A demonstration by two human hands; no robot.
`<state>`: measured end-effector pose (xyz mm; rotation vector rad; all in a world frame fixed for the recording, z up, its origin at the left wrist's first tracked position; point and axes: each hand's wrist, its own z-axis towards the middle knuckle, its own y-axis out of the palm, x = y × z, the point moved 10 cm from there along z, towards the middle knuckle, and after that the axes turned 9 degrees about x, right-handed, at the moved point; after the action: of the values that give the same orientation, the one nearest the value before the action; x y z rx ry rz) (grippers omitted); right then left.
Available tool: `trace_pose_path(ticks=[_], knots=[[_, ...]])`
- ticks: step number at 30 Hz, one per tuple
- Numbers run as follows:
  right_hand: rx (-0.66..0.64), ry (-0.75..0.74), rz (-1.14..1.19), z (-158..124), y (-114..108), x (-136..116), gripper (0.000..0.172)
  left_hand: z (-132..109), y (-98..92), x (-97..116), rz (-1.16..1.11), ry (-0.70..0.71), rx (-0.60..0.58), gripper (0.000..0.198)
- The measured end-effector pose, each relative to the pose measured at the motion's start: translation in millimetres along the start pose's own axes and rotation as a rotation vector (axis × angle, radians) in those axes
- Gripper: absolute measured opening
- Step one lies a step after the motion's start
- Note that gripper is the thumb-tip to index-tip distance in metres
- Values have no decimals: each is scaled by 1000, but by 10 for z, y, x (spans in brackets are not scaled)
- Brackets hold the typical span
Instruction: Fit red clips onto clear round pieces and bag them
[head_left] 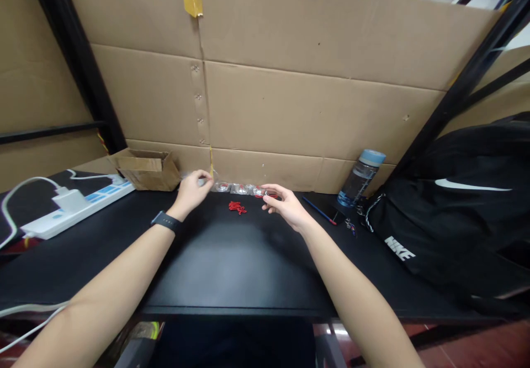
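My left hand, with a dark watch on its wrist, is at the back of the table, its fingertips pinched together. Clear plastic shows by those fingers, but what they hold is too small to tell. Along the foot of the cardboard runs a row of small clear plastic packets with red and silvery contents. At the row's right end my right hand has its thumb and fingers closed around a small silvery piece with red cord. Between the hands, a little nearer, lies a small heap of red cords.
A cardboard box and a white power strip stand at left. On the right are a pen, a keyring, a water bottle and a black bag. A cardboard wall closes off the back.
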<state>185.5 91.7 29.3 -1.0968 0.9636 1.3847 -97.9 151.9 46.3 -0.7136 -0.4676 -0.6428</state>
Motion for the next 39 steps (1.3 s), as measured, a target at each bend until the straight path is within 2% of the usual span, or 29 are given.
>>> trace_pose_path(ticks=[2,5,7,9,11,14,18,20,23,25,29,34,39], knots=[[22,-8,4,28,-62,-1,40,-213,243,429,-134,114,-175,14],[39,-23,9,58,-132,-16,41,-752,579,1104,-235,365,-484,7],[49,-31,9,66,-164,-37,41,-1075,694,1360,-241,460,-619,8],[59,-34,-2,66,-185,-59,41,-1301,751,1474,-209,534,-718,11],[63,-37,-28,66,-197,-77,41,-1419,762,1493,-198,587,-794,17],[84,-77,-103,69,-239,-119,41,-1454,750,1442,-189,635,-851,30],[107,-263,-366,20,-284,-298,41,-1457,807,1334,-66,632,-874,39],[18,-335,-514,-40,-207,-363,40,-1468,823,1330,-44,618,-861,40],[-220,-372,-703,-160,-44,-368,35,-1505,808,1393,-102,633,-842,42],[-311,-377,-809,-213,-33,-366,34,-1528,798,1421,-141,643,-845,44],[-327,-270,-913,-196,-210,-323,40,-1584,819,1428,-115,673,-884,44],[-469,-73,-1093,-280,-260,-47,40,-1644,872,1434,-21,663,-887,45],[-395,13,-1408,-316,-235,111,46,-1715,916,1465,24,702,-838,47]])
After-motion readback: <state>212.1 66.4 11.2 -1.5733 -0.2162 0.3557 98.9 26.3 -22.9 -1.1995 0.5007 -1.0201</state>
